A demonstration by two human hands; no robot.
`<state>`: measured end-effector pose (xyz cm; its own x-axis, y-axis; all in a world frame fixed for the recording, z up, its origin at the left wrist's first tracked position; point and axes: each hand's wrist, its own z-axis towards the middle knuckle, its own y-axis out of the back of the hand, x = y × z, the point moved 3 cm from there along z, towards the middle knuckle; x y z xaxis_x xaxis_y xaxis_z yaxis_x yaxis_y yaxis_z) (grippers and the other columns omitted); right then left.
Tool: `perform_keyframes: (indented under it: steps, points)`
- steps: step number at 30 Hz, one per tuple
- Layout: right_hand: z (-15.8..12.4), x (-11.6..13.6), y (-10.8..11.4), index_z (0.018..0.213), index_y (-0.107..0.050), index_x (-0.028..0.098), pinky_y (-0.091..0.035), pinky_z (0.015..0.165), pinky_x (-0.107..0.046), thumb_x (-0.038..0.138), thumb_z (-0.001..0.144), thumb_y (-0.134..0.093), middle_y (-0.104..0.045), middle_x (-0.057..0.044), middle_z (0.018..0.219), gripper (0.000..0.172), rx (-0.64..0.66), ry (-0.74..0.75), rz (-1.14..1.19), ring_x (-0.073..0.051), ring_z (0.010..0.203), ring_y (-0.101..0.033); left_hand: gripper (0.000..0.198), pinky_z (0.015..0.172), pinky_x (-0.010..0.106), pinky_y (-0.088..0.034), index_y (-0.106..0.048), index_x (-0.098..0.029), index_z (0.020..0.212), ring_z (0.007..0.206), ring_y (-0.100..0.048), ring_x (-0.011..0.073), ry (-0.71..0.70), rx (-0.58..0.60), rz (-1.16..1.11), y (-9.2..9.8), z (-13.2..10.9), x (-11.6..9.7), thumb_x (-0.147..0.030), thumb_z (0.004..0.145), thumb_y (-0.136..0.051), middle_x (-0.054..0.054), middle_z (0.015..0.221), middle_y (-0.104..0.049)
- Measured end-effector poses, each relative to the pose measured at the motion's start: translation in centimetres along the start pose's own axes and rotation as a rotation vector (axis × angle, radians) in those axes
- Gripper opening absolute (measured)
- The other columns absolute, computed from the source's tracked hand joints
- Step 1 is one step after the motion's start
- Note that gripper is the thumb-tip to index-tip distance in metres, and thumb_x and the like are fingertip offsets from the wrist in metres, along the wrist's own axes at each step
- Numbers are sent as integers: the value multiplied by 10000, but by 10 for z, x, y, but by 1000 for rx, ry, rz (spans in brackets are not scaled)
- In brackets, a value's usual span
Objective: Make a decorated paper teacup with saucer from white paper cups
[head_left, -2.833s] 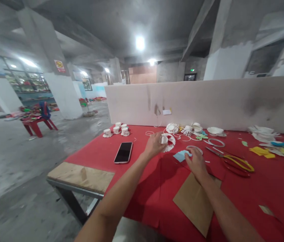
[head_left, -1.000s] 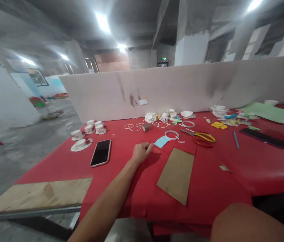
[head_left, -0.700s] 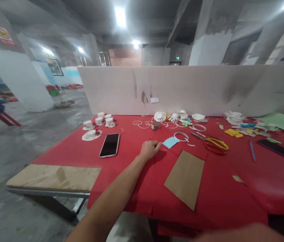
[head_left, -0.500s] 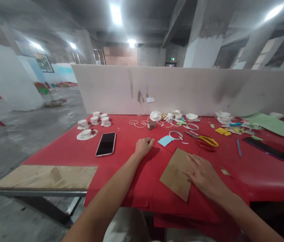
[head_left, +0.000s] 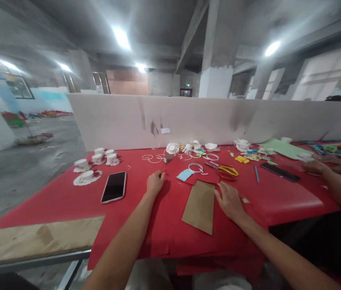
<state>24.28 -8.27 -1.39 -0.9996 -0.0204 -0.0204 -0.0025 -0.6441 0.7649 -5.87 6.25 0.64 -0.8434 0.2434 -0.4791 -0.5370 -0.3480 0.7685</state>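
A flat piece of brown cardboard (head_left: 200, 209) lies on red sheets (head_left: 170, 225) in front of me. My right hand (head_left: 230, 200) rests at its right edge, fingers stretched out and slightly apart. To the left of the card, my left hand (head_left: 155, 183) is closed low over the red surface, with its fingertips together; whatever they pinch is too small to make out. A small brown-grey block (head_left: 168, 158) stands just beyond it. Between the hands and the back board are a light blue piece of paper (head_left: 185, 174), a white ring (head_left: 196, 168) and scissors with yellow and red handles (head_left: 228, 172).
A phone (head_left: 113, 187) lies left of my left arm, with several white paper cups (head_left: 82, 165) behind it. On the right are a blue pen (head_left: 256, 174), a dark case (head_left: 280, 172) and a co-worker's hands (head_left: 315, 166). A white board (head_left: 182, 121) closes off the back.
The view has turned to the right, bringing a co-worker's hands into sight. My right hand has slid off the cardboard's face to its right edge, and the cardboard has turned slightly.
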Motion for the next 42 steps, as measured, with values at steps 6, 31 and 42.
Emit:
perform_keyframes:
  steps: [6, 31, 42]
  points:
    - [0, 4, 7, 1205, -513, 54, -365, 926, -444, 330, 897, -401, -548, -206, 1230, 428, -122, 22, -75, -287, 1114, -495, 193, 624, 237, -339, -618, -194, 866, 772, -577, 159, -9, -46, -8, 2, -1, -1, -283, 839, -449, 58, 862, -643]
    - [108, 93, -68, 1074, -580, 101, -292, 958, -446, 290, 866, -395, -561, -181, 1194, 336, -44, 139, 172, -294, 1114, -456, 200, 799, 329, -399, -604, -169, 929, 948, -524, 221, -237, 63, 240, -5, -20, -25, -243, 840, -442, 104, 971, -595]
    - [114, 51, -67, 1103, -524, 85, -365, 891, -366, 197, 850, -371, -554, -171, 1114, 317, -234, -132, 299, -245, 1074, -464, 191, 831, 312, -391, -607, -165, 934, 944, -532, 202, -184, 63, 174, 0, -16, -24, -187, 819, -456, 104, 964, -594]
